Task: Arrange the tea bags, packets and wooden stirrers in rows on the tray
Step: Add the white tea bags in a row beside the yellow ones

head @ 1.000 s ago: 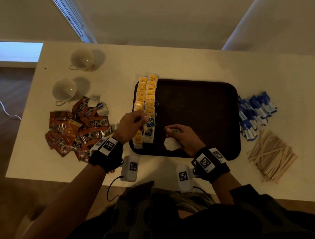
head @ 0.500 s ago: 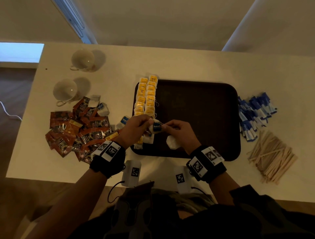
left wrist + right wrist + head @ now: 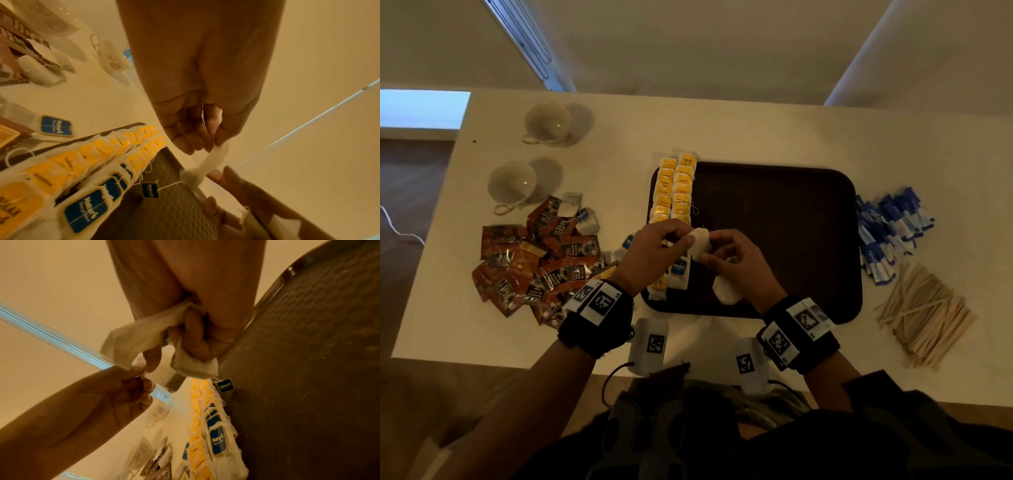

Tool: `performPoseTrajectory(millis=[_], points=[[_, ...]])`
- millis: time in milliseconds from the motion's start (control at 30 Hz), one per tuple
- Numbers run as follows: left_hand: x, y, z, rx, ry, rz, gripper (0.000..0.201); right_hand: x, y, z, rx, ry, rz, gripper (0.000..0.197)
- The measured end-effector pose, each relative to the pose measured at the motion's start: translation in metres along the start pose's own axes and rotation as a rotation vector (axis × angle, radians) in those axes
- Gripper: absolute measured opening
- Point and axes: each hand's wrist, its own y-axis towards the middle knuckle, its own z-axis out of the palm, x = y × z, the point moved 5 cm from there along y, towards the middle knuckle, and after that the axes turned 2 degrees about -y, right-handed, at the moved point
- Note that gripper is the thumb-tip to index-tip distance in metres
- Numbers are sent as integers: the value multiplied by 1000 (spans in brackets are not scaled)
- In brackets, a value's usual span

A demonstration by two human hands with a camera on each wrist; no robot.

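White table [image 3: 722,137] carries a dark tray [image 3: 791,240], two tea-bag rows [image 3: 674,192] along its left edge, tagged yellow "RELAX" and blue "Nature's". Left hand [image 3: 654,250] pinches a white tea bag [image 3: 700,241]. Right hand [image 3: 739,263] pinches it too, gripping a second bag [image 3: 726,291].

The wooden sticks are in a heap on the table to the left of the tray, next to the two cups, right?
Not quite. The wooden sticks are in a heap on the table, but to the right of the tray, beside the blue packets. The two cups stand on the left. The head view shows it.
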Motion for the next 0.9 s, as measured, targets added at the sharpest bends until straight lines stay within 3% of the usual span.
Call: performPoseTrajectory(millis=[233, 333, 400, 433, 533, 600, 667, 733, 900], points=[[-25, 2, -4, 11, -79, 54, 8, 27, -7, -11, -15, -39, -174, 18], [-43, 5, -5, 12, -105, 112, 16, 42, -8, -18, -41, -79, -231, 6], [-54, 6, -3, 6, -184, 123, 10, 52, -9, -27, -87, -45, -244, 10], [-56, 6, -1, 36, -266, 104, 7, 57, -11, -31, -99, -10, -247, 14], [-49, 3, 18, 293, -436, -50, 34, 67, -19, -40, -99, 115, -220, 13], [-43, -4, 36, 481, -384, -117, 43, 69, -24, -45, -110, 150, -198, 13], [-38, -9, 52, 571, -265, -96, 39, 69, -26, -49, -166, 147, -184, 9], [-38, -11, 55, 532, -164, -41, 12, 66, -26, -56, -247, 108, -184, 8], [-42, -23, 40, 424, -139, 37, 23, 56, -26, -67, -355, 69, -155, 12]])
